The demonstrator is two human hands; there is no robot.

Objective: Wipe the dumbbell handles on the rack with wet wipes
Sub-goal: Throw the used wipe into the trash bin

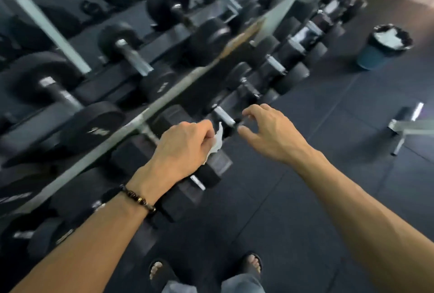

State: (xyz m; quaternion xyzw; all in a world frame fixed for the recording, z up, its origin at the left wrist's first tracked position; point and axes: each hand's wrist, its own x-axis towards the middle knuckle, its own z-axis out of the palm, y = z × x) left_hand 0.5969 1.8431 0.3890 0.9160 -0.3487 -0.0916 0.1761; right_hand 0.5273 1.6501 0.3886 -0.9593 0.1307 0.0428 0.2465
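Observation:
My left hand (182,147) grips a crumpled white wet wipe (217,143) above the lower tier of the dumbbell rack (141,116). A short silver dumbbell handle (224,116) lies just beyond the wipe, between black hex heads. My right hand (267,130) hovers to the right of that handle with fingers loosely curled and holding nothing, its fingertips close to the handle's end. Larger round dumbbells (126,58) with silver handles fill the upper tier. The picture is motion-blurred.
A dark bin (380,58) lined with a black bag and holding white wipes stands on the floor at the right. A metal bench foot (404,128) sits at the far right. Black rubber floor tiles spread under my sandalled feet (251,263).

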